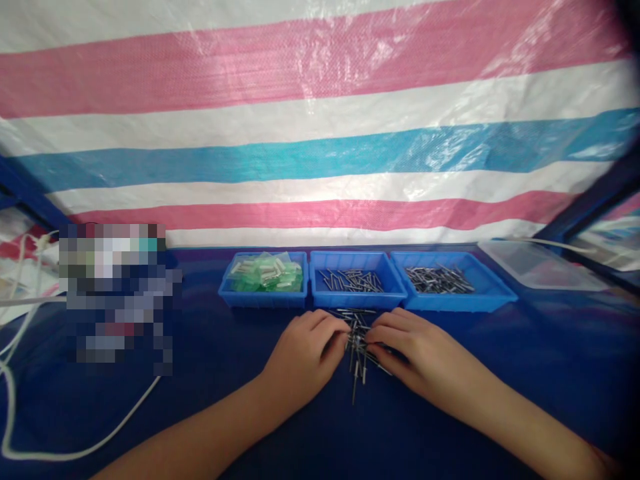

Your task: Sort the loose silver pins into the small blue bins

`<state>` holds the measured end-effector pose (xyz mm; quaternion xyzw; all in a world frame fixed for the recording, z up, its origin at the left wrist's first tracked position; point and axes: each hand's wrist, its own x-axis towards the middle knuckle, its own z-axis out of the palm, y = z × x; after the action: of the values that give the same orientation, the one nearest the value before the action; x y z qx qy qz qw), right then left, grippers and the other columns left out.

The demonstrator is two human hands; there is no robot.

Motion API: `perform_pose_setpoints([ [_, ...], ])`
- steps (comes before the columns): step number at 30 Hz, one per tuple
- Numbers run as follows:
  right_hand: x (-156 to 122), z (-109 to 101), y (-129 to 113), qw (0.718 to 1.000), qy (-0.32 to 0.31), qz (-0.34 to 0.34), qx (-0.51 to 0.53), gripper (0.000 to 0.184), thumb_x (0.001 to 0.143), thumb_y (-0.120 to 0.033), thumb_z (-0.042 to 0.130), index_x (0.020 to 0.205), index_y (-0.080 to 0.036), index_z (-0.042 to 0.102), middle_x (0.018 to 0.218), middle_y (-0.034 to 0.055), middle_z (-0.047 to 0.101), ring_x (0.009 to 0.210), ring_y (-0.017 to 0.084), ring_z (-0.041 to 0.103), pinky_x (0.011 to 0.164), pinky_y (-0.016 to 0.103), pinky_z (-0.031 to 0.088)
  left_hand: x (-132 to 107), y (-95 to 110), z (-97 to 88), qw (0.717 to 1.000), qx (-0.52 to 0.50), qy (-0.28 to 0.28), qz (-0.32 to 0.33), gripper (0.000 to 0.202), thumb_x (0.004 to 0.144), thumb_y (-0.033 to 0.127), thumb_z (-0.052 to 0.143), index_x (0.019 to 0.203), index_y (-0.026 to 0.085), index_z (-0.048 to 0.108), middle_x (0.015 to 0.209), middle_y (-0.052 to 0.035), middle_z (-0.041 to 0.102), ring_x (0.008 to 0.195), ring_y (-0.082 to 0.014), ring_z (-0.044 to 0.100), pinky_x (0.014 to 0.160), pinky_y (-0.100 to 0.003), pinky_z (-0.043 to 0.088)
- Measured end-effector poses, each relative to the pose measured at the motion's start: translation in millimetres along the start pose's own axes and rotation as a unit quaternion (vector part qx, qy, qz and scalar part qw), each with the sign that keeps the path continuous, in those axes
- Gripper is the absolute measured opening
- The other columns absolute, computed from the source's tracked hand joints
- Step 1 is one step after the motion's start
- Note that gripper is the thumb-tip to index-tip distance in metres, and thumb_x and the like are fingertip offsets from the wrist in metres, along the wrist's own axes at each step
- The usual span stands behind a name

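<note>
A loose heap of thin metal pins (358, 343) lies on the dark blue table cover just in front of the middle tray. My left hand (305, 353) rests at the heap's left side with its fingers curled, the fingertips touching the pins. On the right side of the heap sits my right hand (413, 350), fingers bent and pressed together over the pins. Whether either hand pinches a pin is hidden by the fingers.
Three blue trays stand in a row behind the heap: the left (265, 293) holds green and white parts, the middle (357, 293) and right (455, 300) hold metal pins. A clear lid (540, 267) lies far right. A white cable (75, 453) loops at the left. A striped tarp (320, 133) hangs behind.
</note>
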<state>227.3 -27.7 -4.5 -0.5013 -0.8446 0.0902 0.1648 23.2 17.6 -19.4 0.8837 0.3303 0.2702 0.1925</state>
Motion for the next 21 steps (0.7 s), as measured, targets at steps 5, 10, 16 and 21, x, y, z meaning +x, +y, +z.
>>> perform_pose_setpoints([
  [5,0.2,-8.4,3.4,0.994,0.059,0.042,0.081,0.017,0.091,-0.018,0.046,0.089,-0.02,0.063,0.087,0.0056,0.065,0.08,0.019,0.061,0.072,0.033,0.049,1.8,0.0,-0.8,1.0,-0.004,0.021,0.0,0.015,0.089,0.021,0.052,0.1,0.019,0.061,0.098,-0.0063,0.063,0.093,-0.0205,0.057,0.085,-0.034,0.046],
  [10,1.2,-5.1,-6.0,0.942,0.099,0.105,0.302,0.013,0.091,-0.028,0.05,0.09,-0.021,0.061,0.081,0.0022,0.065,0.069,0.014,0.061,0.062,0.025,0.05,2.6,7.7,-3.5,0.999,-0.028,0.008,0.016,0.02,0.087,0.03,0.059,0.105,0.021,0.063,0.099,-0.0058,0.064,0.094,-0.0212,0.056,0.084,-0.035,0.046],
  [16,1.7,2.8,-21.7,0.903,0.14,0.098,0.395,0.016,0.089,-0.033,0.054,0.083,-0.02,0.061,0.083,0.0025,0.058,0.07,0.013,0.056,0.059,0.023,0.048,-0.5,16.7,3.5,0.996,-0.088,-0.013,-0.007,0.013,0.09,0.028,0.056,0.094,0.021,0.067,0.096,-0.0039,0.064,0.091,-0.0186,0.056,0.083,-0.032,0.046],
  [21,0.3,4.9,-22.8,0.907,0.171,0.09,0.374,0.015,0.087,-0.035,0.057,0.084,-0.021,0.061,0.081,0.003,0.058,0.07,0.014,0.056,0.058,0.025,0.048,-0.3,16.9,6.3,0.994,-0.108,-0.002,-0.013,0.017,0.092,0.028,0.053,0.086,0.021,0.067,0.092,-0.0039,0.065,0.087,-0.0178,0.058,0.079,-0.031,0.047],
])
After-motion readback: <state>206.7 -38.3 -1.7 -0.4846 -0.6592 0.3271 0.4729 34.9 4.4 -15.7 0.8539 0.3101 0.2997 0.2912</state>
